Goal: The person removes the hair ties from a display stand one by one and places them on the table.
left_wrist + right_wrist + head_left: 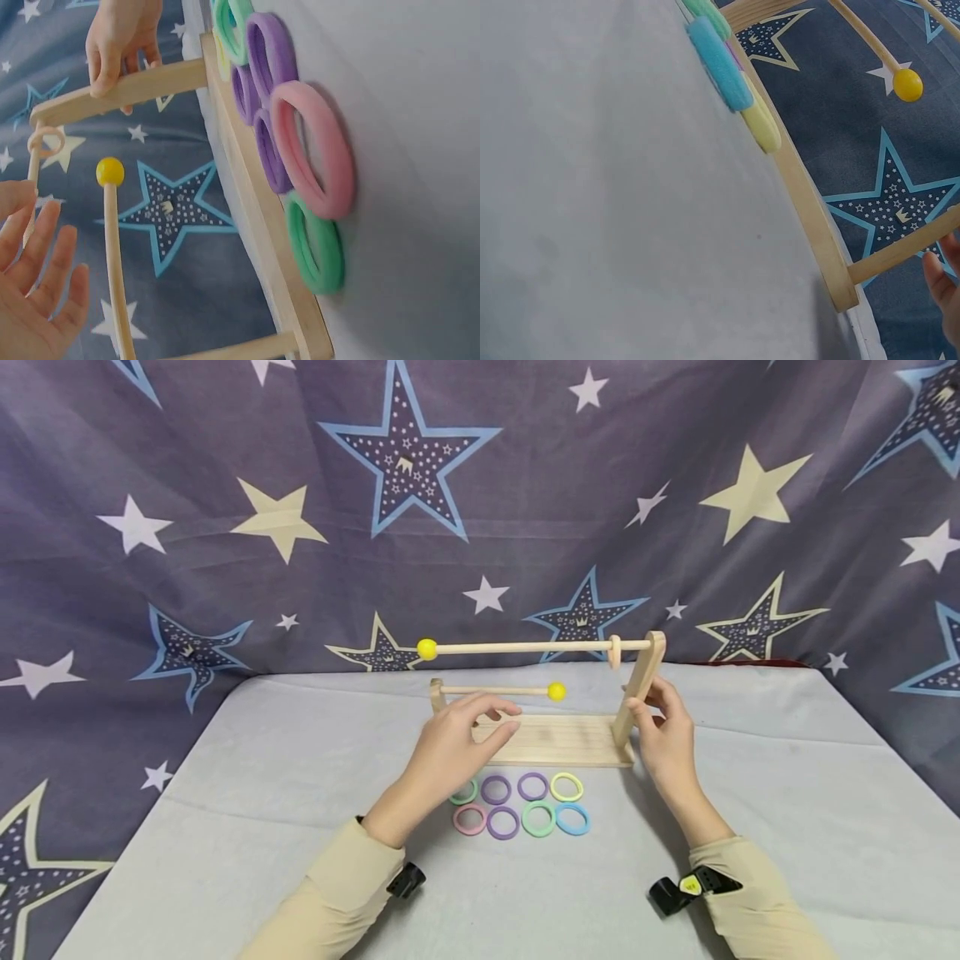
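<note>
A wooden stand has two upright posts, each bearing a sideways rod tipped with a yellow ball. My right hand holds the taller right post, thumb on the near side and fingers behind. Close to that post, a beige ring hangs on the upper rod. My left hand is in front of the shorter left post and lower rod, with nothing in it. Its fingers are spread and loosely bent in the left wrist view.
Several soft-looking rings lie in two rows before the stand, among them a pink ring, a blue ring and a yellow ring. A pale cloth covers the table. Behind it hangs a star-patterned curtain.
</note>
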Demonstrator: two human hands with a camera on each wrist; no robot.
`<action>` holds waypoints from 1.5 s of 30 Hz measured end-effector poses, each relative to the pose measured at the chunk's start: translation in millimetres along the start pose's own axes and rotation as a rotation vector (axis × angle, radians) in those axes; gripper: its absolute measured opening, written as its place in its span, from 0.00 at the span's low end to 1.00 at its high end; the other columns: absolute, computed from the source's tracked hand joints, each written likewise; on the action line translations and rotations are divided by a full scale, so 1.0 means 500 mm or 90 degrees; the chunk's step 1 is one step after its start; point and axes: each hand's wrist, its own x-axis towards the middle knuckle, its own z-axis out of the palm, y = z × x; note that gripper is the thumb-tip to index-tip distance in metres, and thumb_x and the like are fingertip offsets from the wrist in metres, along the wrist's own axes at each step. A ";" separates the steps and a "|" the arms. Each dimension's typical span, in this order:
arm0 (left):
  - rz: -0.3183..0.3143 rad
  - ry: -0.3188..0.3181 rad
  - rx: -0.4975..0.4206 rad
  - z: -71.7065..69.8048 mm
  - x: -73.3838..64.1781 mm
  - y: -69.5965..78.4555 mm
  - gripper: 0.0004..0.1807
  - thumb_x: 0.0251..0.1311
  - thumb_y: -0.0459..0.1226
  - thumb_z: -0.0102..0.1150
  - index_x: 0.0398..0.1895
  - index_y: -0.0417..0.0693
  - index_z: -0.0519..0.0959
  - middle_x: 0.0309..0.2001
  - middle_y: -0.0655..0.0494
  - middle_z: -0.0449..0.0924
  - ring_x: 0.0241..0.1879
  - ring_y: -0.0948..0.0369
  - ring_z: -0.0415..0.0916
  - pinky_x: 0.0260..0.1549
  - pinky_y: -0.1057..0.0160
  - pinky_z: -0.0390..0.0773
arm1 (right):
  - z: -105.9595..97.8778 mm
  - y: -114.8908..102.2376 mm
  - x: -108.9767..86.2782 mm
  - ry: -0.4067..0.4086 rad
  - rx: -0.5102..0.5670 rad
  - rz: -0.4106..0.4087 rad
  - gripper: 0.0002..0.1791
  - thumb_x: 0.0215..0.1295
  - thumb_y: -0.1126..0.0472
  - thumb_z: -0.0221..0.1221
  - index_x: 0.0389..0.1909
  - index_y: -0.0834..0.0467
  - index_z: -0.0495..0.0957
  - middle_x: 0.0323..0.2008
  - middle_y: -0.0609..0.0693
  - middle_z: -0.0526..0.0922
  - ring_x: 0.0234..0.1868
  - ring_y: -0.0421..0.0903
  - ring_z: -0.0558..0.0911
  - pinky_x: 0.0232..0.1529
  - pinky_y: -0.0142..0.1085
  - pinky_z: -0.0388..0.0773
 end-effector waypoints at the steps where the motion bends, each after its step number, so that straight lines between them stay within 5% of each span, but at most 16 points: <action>1: 0.004 0.007 -0.006 0.004 0.004 0.002 0.08 0.64 0.41 0.65 0.45 0.56 0.85 0.41 0.62 0.84 0.42 0.63 0.78 0.39 0.60 0.77 | 0.000 0.000 0.000 0.001 0.000 0.000 0.23 0.69 0.64 0.58 0.63 0.67 0.71 0.51 0.62 0.81 0.46 0.30 0.75 0.39 0.22 0.72; 18: -0.006 0.051 -0.117 0.071 0.082 0.057 0.10 0.64 0.41 0.65 0.47 0.52 0.84 0.46 0.61 0.84 0.42 0.64 0.80 0.39 0.62 0.78 | 0.006 0.000 0.003 0.005 0.018 -0.006 0.23 0.68 0.66 0.59 0.63 0.67 0.71 0.50 0.62 0.82 0.47 0.30 0.76 0.42 0.23 0.73; 31: -0.069 0.086 -0.231 0.132 0.130 0.090 0.10 0.62 0.42 0.67 0.45 0.53 0.85 0.44 0.64 0.85 0.39 0.67 0.79 0.38 0.68 0.76 | 0.000 -0.001 0.000 0.003 0.011 0.011 0.23 0.69 0.64 0.59 0.63 0.66 0.71 0.50 0.61 0.81 0.48 0.29 0.75 0.42 0.23 0.73; 45: -0.113 0.129 -0.222 0.177 0.145 0.119 0.09 0.61 0.47 0.68 0.42 0.57 0.87 0.38 0.70 0.85 0.35 0.72 0.77 0.34 0.68 0.74 | 0.003 -0.002 0.001 0.016 0.013 0.019 0.24 0.66 0.69 0.60 0.62 0.66 0.72 0.50 0.64 0.81 0.46 0.29 0.75 0.41 0.21 0.71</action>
